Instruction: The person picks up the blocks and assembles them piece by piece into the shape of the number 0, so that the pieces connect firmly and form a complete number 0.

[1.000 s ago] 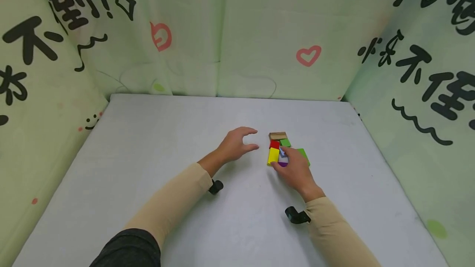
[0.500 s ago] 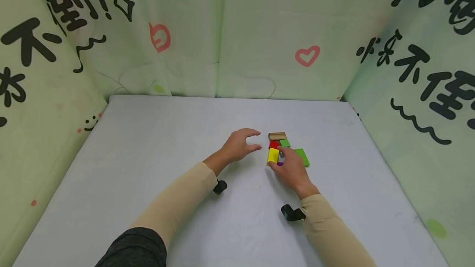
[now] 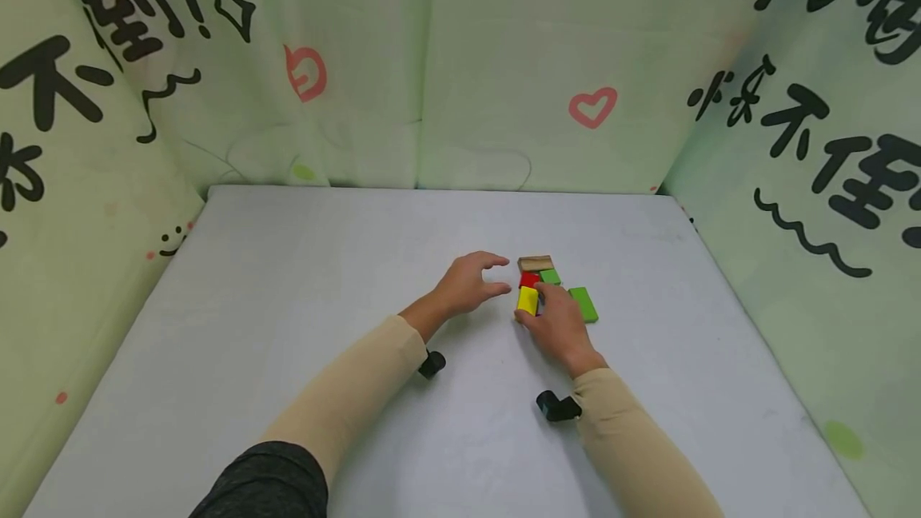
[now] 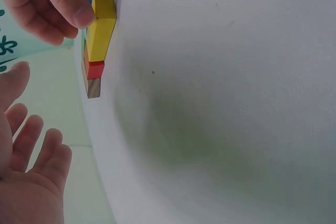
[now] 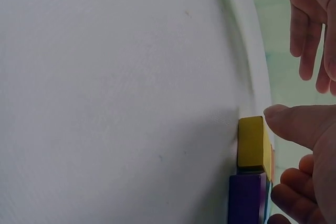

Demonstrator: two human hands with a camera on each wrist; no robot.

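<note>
A tight group of coloured blocks lies on the white table right of centre. It includes a yellow block (image 3: 528, 301), a red block (image 3: 529, 279), a small green block (image 3: 550, 276) and a wood-grained block (image 3: 536, 263). A purple block (image 5: 247, 198) adjoins the yellow one, partly hidden by my right hand in the head view. My right hand (image 3: 560, 322) is over the group, its thumb tip at the yellow block's near corner and its fingers spread apart from the thumb. My left hand (image 3: 468, 284) hovers left of the group, thumb and fingers parted, holding nothing.
A flat green block (image 3: 584, 304) lies just right of my right hand. The white table (image 3: 324, 278) extends on every side, and a pale green printed curtain (image 3: 504, 62) closes off its back and sides.
My right hand has shifted slightly left, from beside the yellow block to over it. My left hand has edged right, closer to the group. The blocks seem to have stayed in place.
</note>
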